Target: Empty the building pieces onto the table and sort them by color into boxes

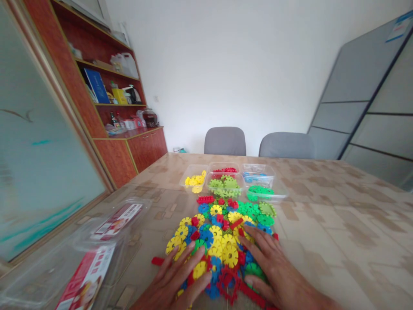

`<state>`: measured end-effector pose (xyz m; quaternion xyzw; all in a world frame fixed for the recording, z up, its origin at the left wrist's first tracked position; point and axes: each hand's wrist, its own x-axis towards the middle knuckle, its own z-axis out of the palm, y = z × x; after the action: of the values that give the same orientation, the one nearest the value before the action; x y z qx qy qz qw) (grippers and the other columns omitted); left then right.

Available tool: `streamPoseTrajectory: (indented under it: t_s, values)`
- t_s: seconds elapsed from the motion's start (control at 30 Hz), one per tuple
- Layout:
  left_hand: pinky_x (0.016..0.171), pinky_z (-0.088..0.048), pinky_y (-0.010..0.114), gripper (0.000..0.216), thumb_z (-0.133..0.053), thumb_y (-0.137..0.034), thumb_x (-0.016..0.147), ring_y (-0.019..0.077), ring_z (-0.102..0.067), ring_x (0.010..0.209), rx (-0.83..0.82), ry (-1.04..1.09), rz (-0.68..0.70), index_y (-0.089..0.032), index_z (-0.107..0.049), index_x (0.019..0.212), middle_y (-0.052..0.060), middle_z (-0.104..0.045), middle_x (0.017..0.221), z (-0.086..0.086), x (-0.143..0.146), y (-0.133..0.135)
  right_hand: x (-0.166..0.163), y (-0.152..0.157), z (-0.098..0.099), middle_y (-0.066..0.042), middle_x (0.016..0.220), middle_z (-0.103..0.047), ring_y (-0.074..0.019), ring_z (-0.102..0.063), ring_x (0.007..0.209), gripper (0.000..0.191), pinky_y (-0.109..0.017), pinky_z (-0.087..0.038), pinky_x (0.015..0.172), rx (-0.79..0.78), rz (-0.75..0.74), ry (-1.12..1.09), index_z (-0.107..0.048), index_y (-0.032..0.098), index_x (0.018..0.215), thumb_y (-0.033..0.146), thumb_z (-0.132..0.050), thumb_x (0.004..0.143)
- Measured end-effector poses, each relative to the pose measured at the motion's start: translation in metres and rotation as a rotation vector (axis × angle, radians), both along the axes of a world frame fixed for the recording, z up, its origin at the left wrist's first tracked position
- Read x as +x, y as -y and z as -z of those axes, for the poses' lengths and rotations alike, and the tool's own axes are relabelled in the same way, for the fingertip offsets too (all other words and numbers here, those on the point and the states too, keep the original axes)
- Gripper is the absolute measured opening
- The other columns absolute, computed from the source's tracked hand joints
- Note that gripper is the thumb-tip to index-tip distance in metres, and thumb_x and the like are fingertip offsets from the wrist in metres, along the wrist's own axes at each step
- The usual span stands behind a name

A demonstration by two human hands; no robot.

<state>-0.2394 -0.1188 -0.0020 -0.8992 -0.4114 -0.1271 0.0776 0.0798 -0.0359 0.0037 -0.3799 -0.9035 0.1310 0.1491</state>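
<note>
A heap of plastic gear-shaped building pieces (222,234) in yellow, red, blue and green lies on the table in front of me. My left hand (176,280) lies flat on the near left side of the heap, fingers spread over yellow and blue pieces. My right hand (274,269) lies flat on the near right side, fingers stretched out over green and red pieces. Neither hand grips anything. Behind the heap stand several small clear tubs, holding yellow pieces (195,178), light green pieces (225,185), red pieces (225,170), blue pieces (256,174) and green pieces (262,191).
A clear plastic box (64,262) with a red and white label and its lid (121,215) lie at the near left. Two grey chairs (225,141) stand at the table's far edge. A wooden shelf cabinet (119,107) stands at the left, grey panels (371,99) lean at the right.
</note>
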Motion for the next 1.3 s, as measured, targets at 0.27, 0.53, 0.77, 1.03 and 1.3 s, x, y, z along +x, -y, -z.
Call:
streamPoseTrajectory:
  t_s: [0.27, 0.53, 0.77, 1.03, 1.3]
  values:
    - [0.110, -0.021, 0.062, 0.075, -0.048, -0.055, 0.090, 0.0348, -0.017, 0.142, -0.017, 0.056, 0.009, -0.029, -0.012, 0.151, 0.010, -0.015, 0.157, -0.017, 0.064, -0.062, -0.019, -0.004, 0.000, -0.009, 0.143, -0.046, -0.0267, -0.041, 0.131, 0.050, -0.042, -0.039, 0.107, 0.116, -0.049, -0.118, -0.043, 0.026, 0.140, 0.035, -0.055, 0.092]
    - [0.109, -0.033, 0.045, 0.037, -0.043, -0.036, 0.096, 0.0269, -0.041, 0.131, -0.268, 0.205, -0.218, -0.021, -0.053, 0.129, 0.010, -0.045, 0.144, -0.052, 0.014, -0.095, -0.032, -0.015, -0.040, -0.007, 0.111, -0.066, -0.0220, -0.059, 0.104, 0.024, -0.038, -0.047, 0.094, -0.009, -0.046, -0.121, -0.062, 0.021, 0.112, 0.017, -0.051, 0.092]
    - [0.101, -0.040, 0.037, 0.057, -0.068, -0.034, 0.079, 0.0271, -0.052, 0.119, -0.581, 0.148, -0.130, -0.027, -0.049, 0.132, 0.006, -0.055, 0.134, -0.081, -0.033, -0.090, -0.068, -0.021, -0.057, -0.013, 0.119, -0.061, -0.0290, -0.056, 0.110, 0.034, -0.041, -0.048, 0.092, -0.042, -0.109, 0.085, -0.061, 0.017, 0.119, 0.019, -0.062, 0.085]
    - [0.102, -0.035, 0.033, 0.049, -0.066, -0.024, 0.081, 0.0253, -0.049, 0.121, -0.567, 0.178, -0.109, -0.023, -0.051, 0.128, 0.007, -0.054, 0.131, -0.060, -0.014, -0.094, -0.046, -0.037, -0.051, -0.003, 0.085, -0.066, -0.0171, -0.063, 0.078, 0.021, -0.026, -0.045, 0.069, -0.049, 0.046, -0.006, -0.063, 0.019, 0.085, 0.021, -0.045, 0.097]
    - [0.077, -0.041, 0.031, 0.029, -0.066, -0.045, 0.082, 0.0246, -0.056, 0.090, -0.469, 0.055, -0.201, -0.018, -0.058, 0.087, 0.005, -0.059, 0.095, -0.079, 0.007, -0.074, -0.054, -0.017, -0.050, -0.007, 0.089, -0.064, -0.0251, -0.060, 0.085, 0.020, -0.032, -0.044, 0.071, 0.001, 0.072, 0.124, -0.064, 0.018, 0.082, 0.037, -0.068, 0.080]
